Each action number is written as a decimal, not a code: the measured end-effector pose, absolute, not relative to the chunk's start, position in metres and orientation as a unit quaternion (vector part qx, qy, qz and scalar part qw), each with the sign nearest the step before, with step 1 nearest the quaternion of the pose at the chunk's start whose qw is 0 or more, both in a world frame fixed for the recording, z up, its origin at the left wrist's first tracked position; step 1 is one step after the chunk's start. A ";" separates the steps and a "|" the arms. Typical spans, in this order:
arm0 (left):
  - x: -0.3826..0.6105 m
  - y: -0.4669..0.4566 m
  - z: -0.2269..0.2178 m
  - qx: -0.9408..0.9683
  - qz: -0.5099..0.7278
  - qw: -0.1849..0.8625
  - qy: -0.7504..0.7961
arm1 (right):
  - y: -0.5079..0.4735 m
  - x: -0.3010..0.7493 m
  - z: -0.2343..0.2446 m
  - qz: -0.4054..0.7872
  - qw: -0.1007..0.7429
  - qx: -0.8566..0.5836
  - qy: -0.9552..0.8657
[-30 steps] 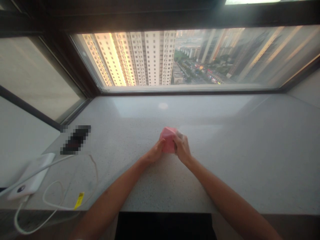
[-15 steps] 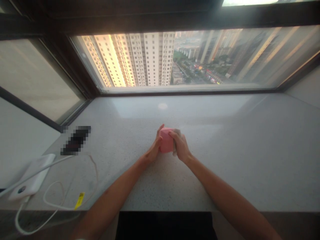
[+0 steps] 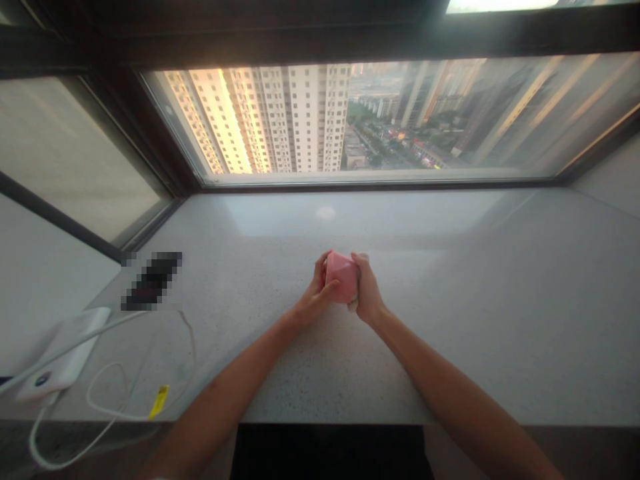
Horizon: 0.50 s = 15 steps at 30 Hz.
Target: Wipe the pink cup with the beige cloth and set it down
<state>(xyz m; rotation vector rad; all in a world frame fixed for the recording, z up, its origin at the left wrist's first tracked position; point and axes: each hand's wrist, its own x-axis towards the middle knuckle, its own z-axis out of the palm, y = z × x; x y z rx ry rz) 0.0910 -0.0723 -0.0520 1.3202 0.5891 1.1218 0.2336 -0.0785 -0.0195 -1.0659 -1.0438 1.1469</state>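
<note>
A small pink, boxy object (image 3: pixel 343 275) with rounded corners is held between both hands over the middle of the pale sill. My left hand (image 3: pixel 315 293) is closed around its left side, the thumb lying across its lower front. On the other side, my right hand (image 3: pixel 369 290) grips a greyish cloth (image 3: pixel 353 305) and presses it against the pink object's right edge. Only bits of the cloth show, below the right palm and near the fingertips. The far side of the pink object is hidden.
To the left lie a white power strip (image 3: pixel 75 357) and a looping white cable (image 3: pixel 120 415) with a yellow tag (image 3: pixel 159 401). A dark, pixelated item (image 3: pixel 153 280) rests behind them. The window frame (image 3: pixel 350 189) borders the speckled sill (image 3: pixel 475 320) at the back.
The pink object has tilted and shifted slightly right. My left thumb has moved across its front, while my right thumb has left the front and moved up to the upper right edge.
</note>
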 end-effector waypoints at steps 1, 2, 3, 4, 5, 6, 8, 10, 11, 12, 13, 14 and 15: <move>0.090 -0.072 -0.053 0.566 0.490 0.609 0.263 | -0.081 0.232 -0.020 0.501 0.596 -0.470 -0.417; 0.090 -0.071 -0.055 0.556 0.495 0.610 0.271 | -0.084 0.231 -0.021 0.504 0.597 -0.481 -0.397; 0.090 -0.070 -0.058 0.545 0.498 0.614 0.277 | -0.087 0.230 -0.021 0.500 0.595 -0.489 -0.396; 0.090 -0.069 -0.061 0.532 0.501 0.622 0.281 | -0.089 0.230 -0.021 0.484 0.589 -0.492 -0.421; 0.091 -0.068 -0.063 0.518 0.502 0.632 0.283 | -0.092 0.230 -0.022 0.458 0.584 -0.490 -0.458; 0.092 -0.066 -0.066 0.503 0.501 0.645 0.283 | -0.093 0.230 -0.022 0.425 0.578 -0.484 -0.501; 0.094 -0.064 -0.071 0.475 0.495 0.671 0.280 | -0.096 0.231 -0.022 0.355 0.561 -0.473 -0.580; 0.095 -0.062 -0.073 0.459 0.489 0.687 0.279 | -0.097 0.232 -0.022 0.308 0.542 -0.472 -0.623; 0.095 -0.062 -0.074 0.457 0.487 0.689 0.280 | -0.097 0.233 -0.021 0.300 0.539 -0.476 -0.627; 0.094 -0.062 -0.074 0.459 0.485 0.690 0.280 | -0.097 0.233 -0.021 0.305 0.539 -0.482 -0.620; 0.094 -0.062 -0.073 0.462 0.482 0.690 0.279 | -0.097 0.233 -0.020 0.321 0.540 -0.486 -0.607; 0.093 -0.063 -0.072 0.465 0.481 0.690 0.275 | -0.097 0.233 -0.019 0.345 0.542 -0.487 -0.592; 0.092 -0.064 -0.071 0.468 0.483 0.690 0.268 | -0.097 0.232 -0.018 0.373 0.544 -0.486 -0.574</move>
